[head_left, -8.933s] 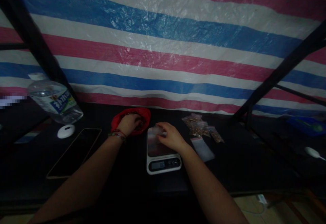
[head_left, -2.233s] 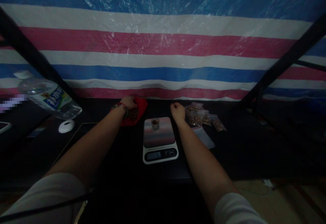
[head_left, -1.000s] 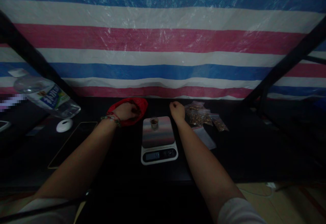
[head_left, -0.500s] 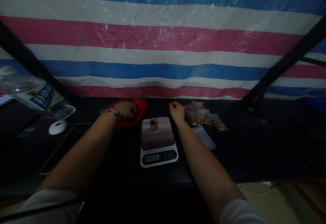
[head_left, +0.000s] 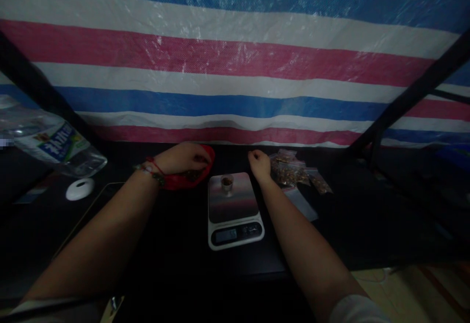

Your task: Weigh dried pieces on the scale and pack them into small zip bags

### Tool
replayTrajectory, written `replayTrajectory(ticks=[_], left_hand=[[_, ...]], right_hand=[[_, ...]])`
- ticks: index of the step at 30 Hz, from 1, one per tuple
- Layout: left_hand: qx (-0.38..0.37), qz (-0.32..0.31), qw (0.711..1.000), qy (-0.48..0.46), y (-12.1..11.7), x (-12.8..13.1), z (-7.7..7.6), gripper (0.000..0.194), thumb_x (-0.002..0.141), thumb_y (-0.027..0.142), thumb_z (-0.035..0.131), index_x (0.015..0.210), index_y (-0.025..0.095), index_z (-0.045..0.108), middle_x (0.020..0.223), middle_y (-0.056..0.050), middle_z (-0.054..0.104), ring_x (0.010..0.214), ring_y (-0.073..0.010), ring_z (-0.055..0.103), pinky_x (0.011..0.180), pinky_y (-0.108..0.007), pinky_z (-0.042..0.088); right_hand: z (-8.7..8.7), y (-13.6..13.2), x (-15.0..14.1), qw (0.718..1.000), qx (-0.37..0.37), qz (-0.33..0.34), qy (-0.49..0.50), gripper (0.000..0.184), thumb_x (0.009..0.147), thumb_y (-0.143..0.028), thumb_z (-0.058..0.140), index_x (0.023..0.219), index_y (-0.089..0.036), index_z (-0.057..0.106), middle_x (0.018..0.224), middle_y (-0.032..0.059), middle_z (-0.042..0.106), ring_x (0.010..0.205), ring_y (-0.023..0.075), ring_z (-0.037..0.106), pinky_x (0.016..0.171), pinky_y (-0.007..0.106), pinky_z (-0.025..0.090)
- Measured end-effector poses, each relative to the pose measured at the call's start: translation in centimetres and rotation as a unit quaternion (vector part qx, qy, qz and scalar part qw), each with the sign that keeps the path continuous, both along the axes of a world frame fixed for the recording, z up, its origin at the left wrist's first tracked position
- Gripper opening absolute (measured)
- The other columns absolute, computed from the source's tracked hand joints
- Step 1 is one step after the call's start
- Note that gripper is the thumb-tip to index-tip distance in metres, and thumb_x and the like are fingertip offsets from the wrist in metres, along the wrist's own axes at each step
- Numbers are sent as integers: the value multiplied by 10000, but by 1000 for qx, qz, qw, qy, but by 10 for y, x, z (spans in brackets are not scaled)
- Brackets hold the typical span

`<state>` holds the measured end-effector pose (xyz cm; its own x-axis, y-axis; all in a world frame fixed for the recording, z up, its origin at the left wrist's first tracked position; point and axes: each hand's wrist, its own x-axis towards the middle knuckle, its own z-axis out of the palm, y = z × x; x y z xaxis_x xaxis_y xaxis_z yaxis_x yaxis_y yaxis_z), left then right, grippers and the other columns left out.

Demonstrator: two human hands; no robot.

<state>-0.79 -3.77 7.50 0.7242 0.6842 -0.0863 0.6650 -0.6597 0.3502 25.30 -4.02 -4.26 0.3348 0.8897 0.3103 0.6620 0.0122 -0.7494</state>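
My left hand (head_left: 193, 158), with a beaded bracelet at the wrist, is over a red bag (head_left: 179, 182) that holds small dark pieces. Its fingers curl closed, and what they hold, if anything, is too dim to make out. A digital kitchen scale (head_left: 235, 210) stands between my forearms. On its metal plate sits a small clear cup (head_left: 227, 183) with brown contents. My right hand (head_left: 260, 163) rests to the right of the scale, thumb and fingers pinched together; nothing nameable shows in them. Beside it lie several small zip bags (head_left: 290, 171) filled with brown pieces.
A flat clear zip bag (head_left: 301, 204) lies right of the scale, near my right forearm. On the left are a plastic bottle (head_left: 58, 139) with a label, a white computer mouse (head_left: 80, 189) and a flat dark object with a pale edge. Striped sheeting (head_left: 235, 58) hangs behind the black table.
My left hand has risen out of the red bag's opening and shifted slightly right, showing more of the fingers. My right hand stays pinched. The whole view has shifted a little.
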Motion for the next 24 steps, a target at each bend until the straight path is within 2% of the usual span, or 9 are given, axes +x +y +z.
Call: replayTrajectory(ticks=[5,9,17,20,24], left_hand=[[-18,-105,994,-29,-25,31,3,220,825,281,544,944,257,727,975,-6,701,903,-167,626,837,-233,446],[-23,-140,989,-34,-28,40,0,221,862,271,530,955,248,729,1014,-29,694,966,-174,614,880,-240,440],[-21,-190,977,-91,-26,43,-4,175,865,248,557,938,211,712,1004,-32,687,930,-152,619,855,-225,451],[19,-161,981,-105,-18,32,-2,199,869,241,548,989,192,699,1035,-45,680,961,-161,608,878,-247,448],[71,-42,996,-39,-3,9,4,230,873,258,529,1007,170,694,996,-47,690,874,-172,610,836,-267,449]], right_hand=[[-1,0,0,1000,11,-2,3,328,835,-374,440,618,-177,587,577,-8,537,570,132,449,553,248,271],[-1,1,1,1000,7,-2,8,325,831,-385,445,620,-183,588,578,-7,547,570,137,460,552,248,277],[-5,4,2,1000,13,-1,14,347,824,-415,435,622,-179,590,562,-9,536,565,137,448,541,249,266],[-7,5,3,1000,24,4,16,353,824,-419,431,614,-179,582,568,-11,526,568,136,447,543,253,260],[-6,4,3,999,30,5,18,335,818,-406,444,608,-179,574,560,-13,518,560,134,439,552,255,260]])
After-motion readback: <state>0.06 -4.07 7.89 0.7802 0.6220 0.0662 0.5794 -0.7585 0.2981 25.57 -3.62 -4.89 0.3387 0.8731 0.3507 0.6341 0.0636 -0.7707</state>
